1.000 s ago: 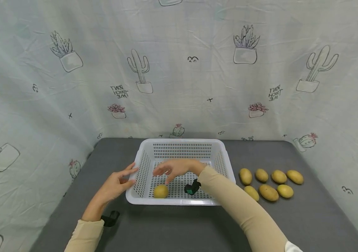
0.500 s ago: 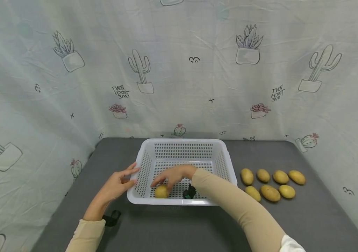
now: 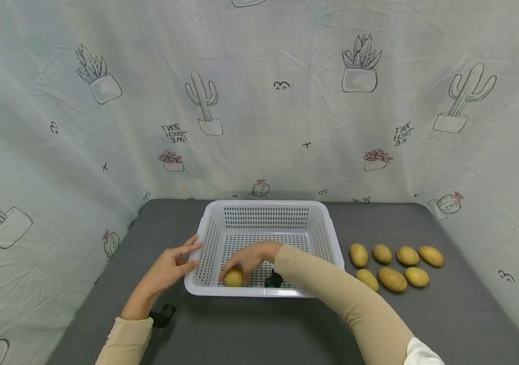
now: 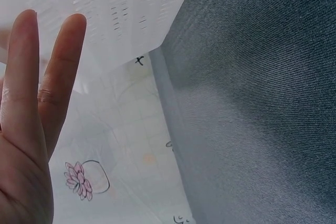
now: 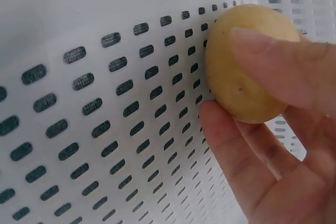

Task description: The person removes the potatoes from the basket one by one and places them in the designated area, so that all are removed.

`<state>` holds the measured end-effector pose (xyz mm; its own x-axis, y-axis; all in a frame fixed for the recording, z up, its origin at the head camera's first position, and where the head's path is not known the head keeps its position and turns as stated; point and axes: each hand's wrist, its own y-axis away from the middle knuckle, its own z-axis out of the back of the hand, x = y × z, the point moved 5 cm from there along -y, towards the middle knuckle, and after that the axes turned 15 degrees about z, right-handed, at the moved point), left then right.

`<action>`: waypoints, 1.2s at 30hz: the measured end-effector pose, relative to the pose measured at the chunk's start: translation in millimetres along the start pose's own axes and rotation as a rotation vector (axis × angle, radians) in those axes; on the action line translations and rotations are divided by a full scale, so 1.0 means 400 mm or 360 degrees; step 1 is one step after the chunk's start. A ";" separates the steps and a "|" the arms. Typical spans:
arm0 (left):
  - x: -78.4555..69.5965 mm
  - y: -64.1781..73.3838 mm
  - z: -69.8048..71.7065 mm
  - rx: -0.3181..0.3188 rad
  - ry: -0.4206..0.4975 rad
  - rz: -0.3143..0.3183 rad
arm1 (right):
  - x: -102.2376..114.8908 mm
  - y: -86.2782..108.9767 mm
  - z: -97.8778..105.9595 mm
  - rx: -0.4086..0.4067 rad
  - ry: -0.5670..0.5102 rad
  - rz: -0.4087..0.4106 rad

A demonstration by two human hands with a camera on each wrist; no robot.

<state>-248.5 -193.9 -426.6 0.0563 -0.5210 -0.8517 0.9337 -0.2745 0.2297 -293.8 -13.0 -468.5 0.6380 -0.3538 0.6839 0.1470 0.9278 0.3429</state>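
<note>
Inside the white perforated plastic basket point(image 3: 214, 291), near its front left corner, lies a round yellow-brown potato point(image 3: 233, 279). My right hand point(image 3: 251, 255) reaches down over it from the right. In the right wrist view, the thumb presses on one side of the potato point(image 5: 223, 72) and the fingers point(image 5: 231, 142) curl under the other, against the slotted plastic. My left hand point(image 3: 167, 267) touches the basket's left rim with spread fingertips. Two straight fingers of the left hand point(image 4: 21, 129) show beside the basket's wall in the left wrist view.
Several potatoes point(image 3: 392, 279) lie in two loose rows on the grey table point(image 3: 259, 334), right of the basket. Behind stands a white curtain point(image 3: 259, 101) printed with cactus drawings. Dark wrist camera mounts hang below the left wrist point(image 3: 163, 315) and right wrist point(image 3: 273, 279).
My right hand has lowered into the basket onto the potato, and its fingers have closed around it. The left hand has stayed at the rim.
</note>
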 end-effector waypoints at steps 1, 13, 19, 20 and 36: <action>0.001 0.000 0.000 -0.0003 -0.0001 0.0000 | 0.000 0.000 0.000 -0.0002 0.0007 -0.0005; 0.006 0.005 -0.007 -0.0014 0.0004 0.0021 | -0.007 0.019 0.011 -0.0080 0.0111 0.0003; 0.007 0.007 -0.014 0.0007 0.0009 0.0024 | -0.022 0.069 0.026 -0.0209 0.0122 -0.0056; 0.007 0.007 -0.014 0.0013 0.0017 0.0022 | -0.023 0.081 0.031 -0.0240 0.0110 -0.0073; -0.002 0.003 0.000 0.0014 0.0030 0.0015 | -0.012 0.262 0.096 -0.0839 -0.0129 0.0049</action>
<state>-247.6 -193.7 -425.6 0.0717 -0.5085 -0.8581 0.9300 -0.2768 0.2417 -310.5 81.4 -410.9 0.5904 -0.3142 0.7435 0.5024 0.8640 -0.0339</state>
